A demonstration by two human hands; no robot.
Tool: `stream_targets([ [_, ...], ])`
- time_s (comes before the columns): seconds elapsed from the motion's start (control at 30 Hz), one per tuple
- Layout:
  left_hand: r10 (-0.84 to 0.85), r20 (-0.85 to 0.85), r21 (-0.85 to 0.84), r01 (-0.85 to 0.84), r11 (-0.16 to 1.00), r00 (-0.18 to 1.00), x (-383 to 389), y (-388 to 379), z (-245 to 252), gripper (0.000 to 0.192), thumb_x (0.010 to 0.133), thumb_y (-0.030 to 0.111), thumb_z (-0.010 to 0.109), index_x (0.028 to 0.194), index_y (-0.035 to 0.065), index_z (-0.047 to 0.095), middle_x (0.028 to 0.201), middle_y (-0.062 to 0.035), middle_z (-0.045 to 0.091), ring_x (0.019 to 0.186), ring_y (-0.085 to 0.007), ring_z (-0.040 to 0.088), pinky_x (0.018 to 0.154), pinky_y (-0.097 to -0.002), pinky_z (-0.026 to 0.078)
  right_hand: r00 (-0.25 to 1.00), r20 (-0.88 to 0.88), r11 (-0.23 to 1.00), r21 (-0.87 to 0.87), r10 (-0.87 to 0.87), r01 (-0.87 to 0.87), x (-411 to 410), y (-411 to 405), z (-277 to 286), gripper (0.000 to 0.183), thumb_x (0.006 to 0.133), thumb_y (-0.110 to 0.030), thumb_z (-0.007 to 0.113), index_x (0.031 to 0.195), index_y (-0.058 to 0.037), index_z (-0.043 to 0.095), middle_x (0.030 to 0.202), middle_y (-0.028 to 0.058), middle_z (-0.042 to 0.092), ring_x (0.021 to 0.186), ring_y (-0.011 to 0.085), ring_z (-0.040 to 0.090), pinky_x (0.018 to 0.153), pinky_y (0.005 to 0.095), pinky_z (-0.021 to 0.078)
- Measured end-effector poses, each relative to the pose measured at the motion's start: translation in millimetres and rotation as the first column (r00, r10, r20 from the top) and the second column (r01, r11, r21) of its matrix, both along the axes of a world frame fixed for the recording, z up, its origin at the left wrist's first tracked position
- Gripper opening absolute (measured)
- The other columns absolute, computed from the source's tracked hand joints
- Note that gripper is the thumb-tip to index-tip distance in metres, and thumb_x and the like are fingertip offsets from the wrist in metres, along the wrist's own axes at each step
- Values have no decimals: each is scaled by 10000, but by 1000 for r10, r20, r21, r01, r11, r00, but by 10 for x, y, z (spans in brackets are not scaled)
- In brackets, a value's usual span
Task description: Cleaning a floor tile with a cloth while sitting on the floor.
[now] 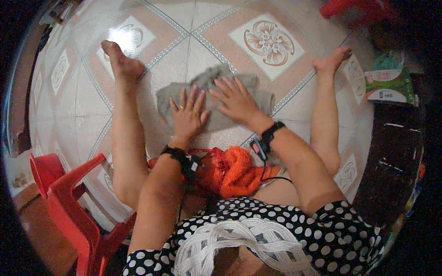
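A grey-green cloth garment (221, 119) lies folded or bunched on the tiled floor between my outstretched legs. My left hand (188, 112) rests on its left part, palm down, fingers spread, with a ring on one finger. On its upper right part lies my right hand (236, 100), also flat with the fingers apart and slightly blurred. Both wrists wear black bands, and a small device with a cable hangs by the right one. Nearer my body, an orange fluffy cloth (238, 172) lies together with red fabric (209, 172) between my thighs.
A red plastic chair (69, 214) stands at the lower left. To the right, a green and white printed package (390, 86) sits on a dark brown surface (390, 145). A red object (355, 8) shows at the upper right. Patterned floor tiles (269, 45) surround my legs.
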State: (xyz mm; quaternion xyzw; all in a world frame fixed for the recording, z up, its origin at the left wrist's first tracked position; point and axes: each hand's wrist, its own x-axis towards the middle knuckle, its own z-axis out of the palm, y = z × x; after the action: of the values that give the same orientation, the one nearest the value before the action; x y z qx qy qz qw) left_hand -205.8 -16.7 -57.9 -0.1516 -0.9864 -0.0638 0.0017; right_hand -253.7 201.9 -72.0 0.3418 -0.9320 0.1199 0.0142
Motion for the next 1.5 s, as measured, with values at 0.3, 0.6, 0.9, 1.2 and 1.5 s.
stream_targets([
  [0.3, 3, 152, -43, 4, 999, 988, 118, 209, 157, 748, 898, 517, 523, 1498, 99, 365, 1591, -160, 237, 1465, -461, 123, 1111, -699, 69, 983, 49, 979, -118, 175, -168, 62, 58, 113, 640, 872, -474, 597, 1420, -167, 476, 1553, 101, 339, 1437, 316, 281, 1171, 565, 165],
  [0.6, -174, 395, -224, 278, 934, 902, -202, 727, 340, 777, 939, 485, 497, 1570, 180, 160, 1639, -110, 60, 1473, -462, 56, 1080, -731, 138, 981, -40, 957, 215, -190, 194, 135, 610, 51, 709, 879, -512, 601, 1506, -297, 349, 1580, 54, 289, 1440, 274, 265, 1139, 600, 168],
  [0.9, -270, 326, -248, 358, 900, 906, 158, 775, 272, 645, 976, 474, 450, 1554, 346, 196, 1646, -22, 39, 1491, -391, 67, 1028, -772, 190, 959, 68, 936, 249, -274, 250, 509, 589, 180, 506, 976, -339, 449, 1475, -293, 380, 1585, 106, 255, 1417, 399, 281, 1040, 784, 155],
  [1.2, -344, 279, -180, 401, 898, 896, 16, 626, -422, 694, 949, 489, 495, 1551, 388, 166, 1645, -33, 5, 1476, -449, 53, 1027, -776, 192, 875, 144, 869, 269, -462, 414, 705, 471, 64, 557, 944, -360, 506, 1479, -330, 353, 1587, 93, 226, 1441, 385, 204, 932, 766, 346],
  [1.5, -381, 102, -85, 390, 917, 919, -839, 1368, 54, 625, 932, 497, 519, 1509, 390, 304, 1629, -24, 152, 1464, -416, 169, 1075, -739, 161, 831, 163, 824, 327, -532, 463, 26, 1173, 405, 666, 937, -403, 541, 1532, -295, 264, 1615, 90, 172, 1473, 336, 171, 1039, 745, 215],
])
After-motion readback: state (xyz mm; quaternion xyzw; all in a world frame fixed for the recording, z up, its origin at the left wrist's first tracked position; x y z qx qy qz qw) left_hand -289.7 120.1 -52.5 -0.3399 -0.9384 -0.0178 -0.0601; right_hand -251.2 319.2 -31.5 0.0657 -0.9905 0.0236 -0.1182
